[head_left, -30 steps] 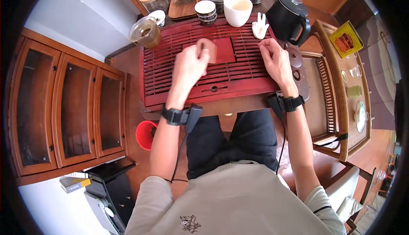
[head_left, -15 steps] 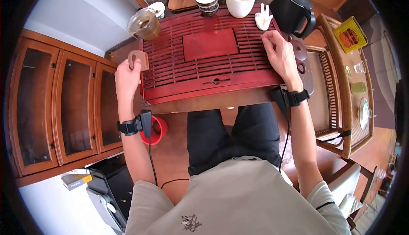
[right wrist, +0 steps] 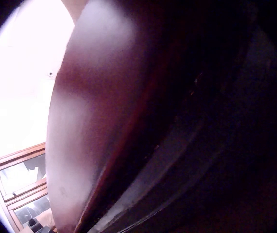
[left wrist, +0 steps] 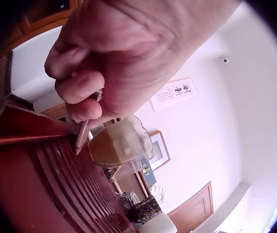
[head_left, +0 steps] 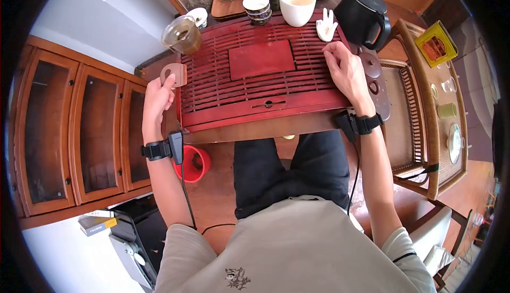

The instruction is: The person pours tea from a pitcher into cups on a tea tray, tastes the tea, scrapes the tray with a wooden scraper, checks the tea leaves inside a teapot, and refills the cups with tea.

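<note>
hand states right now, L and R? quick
Left hand: closed, holding the flat brown tool at the red tray's left edge.
Right hand: open, fingers loosely curled, nothing visible in it.

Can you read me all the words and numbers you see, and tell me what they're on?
None is clear enough to quote.
Wall sign: dark characters, too tilted and blurred to read surely.
Yellow tin: marks on its red label, too blurred.
Grey-and-yellow box: print too small.
Shirt: a dark print; I can't make out any words.
</note>
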Demonstrator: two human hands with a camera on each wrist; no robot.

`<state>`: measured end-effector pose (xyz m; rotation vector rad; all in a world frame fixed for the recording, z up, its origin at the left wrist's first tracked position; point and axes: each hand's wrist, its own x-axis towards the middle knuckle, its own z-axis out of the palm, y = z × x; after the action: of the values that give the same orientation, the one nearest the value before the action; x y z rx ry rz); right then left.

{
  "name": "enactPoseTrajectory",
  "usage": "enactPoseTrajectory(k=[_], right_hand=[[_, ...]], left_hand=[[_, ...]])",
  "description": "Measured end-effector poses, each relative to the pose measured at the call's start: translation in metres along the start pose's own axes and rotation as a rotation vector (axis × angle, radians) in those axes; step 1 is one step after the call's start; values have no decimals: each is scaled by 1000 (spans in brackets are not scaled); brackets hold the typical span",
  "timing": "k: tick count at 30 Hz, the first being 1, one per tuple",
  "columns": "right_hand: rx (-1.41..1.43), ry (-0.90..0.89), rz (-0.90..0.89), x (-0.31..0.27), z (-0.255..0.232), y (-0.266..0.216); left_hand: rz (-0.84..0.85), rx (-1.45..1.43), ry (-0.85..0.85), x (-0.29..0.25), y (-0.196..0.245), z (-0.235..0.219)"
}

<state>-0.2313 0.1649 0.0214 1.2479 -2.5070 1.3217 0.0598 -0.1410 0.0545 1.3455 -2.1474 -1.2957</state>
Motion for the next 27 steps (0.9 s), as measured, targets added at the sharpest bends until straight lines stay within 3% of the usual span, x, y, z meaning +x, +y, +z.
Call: enactPoseTrajectory(k=[13,27], right_hand=[[-16,12,-25,2,1,0],[-19,13,-51,-3,3,3]], left_hand=[[39,67,25,5,15,27],[146,93,-140,-7,42,78]])
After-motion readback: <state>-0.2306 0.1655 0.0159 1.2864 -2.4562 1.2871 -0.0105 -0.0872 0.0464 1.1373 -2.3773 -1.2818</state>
